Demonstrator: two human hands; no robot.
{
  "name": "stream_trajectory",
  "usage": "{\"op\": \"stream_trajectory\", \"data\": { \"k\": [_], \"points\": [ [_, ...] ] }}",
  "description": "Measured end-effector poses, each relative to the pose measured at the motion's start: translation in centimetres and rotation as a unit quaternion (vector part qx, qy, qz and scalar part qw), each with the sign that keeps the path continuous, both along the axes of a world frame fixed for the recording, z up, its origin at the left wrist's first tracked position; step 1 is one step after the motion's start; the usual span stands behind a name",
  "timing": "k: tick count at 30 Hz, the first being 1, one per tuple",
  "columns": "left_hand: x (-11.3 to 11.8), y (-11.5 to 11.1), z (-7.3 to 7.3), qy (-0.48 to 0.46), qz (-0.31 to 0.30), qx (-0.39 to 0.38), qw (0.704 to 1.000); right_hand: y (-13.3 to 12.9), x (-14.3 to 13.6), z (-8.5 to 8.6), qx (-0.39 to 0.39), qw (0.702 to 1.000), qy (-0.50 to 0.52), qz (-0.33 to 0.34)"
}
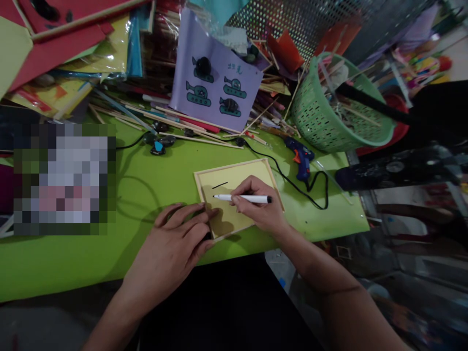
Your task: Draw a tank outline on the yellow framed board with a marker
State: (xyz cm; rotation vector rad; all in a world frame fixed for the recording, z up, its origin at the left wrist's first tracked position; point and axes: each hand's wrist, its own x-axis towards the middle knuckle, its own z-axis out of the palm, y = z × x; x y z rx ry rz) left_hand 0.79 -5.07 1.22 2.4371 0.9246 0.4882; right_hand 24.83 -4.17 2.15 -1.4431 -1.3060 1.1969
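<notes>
My right hand (258, 202) grips a white marker (252, 198) with a black end, its tip pointing left onto a yellow card (234, 180). A single short black line (220, 185) is drawn on the card, just above the marker's tip. Thin pale wooden sticks (234, 165) frame the card's edges. My left hand (185, 226) lies with fingers stretched out, its fingertips over the frame's left edge and holding no object that I can see.
A glue gun (300, 158) with a black cord lies right of the card. Behind stand a purple sheet with tank drawings (215, 63) and a green basket (325, 117). Wooden sticks (179, 122) and dark stones (159, 144) lie on the green table (146, 170).
</notes>
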Motion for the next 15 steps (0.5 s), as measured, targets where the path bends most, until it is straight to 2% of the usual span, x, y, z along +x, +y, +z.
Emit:
{"op": "stream_trajectory", "data": {
  "k": [4,10,15],
  "points": [
    [-0.04,0.03,-0.12,0.001,-0.001,0.004,1.0,-0.01,-0.09,0.12,0.006,1.0,-0.016,-0.009],
    [-0.09,0.01,-0.21,-0.004,-0.003,0.005,1.0,0.05,0.09,0.52,0.023,0.996,-0.059,-0.065],
    [-0.13,0.09,-0.26,-0.006,-0.007,0.001,1.0,0.02,0.5,0.54,0.007,0.99,-0.087,-0.106]
  ]
}}
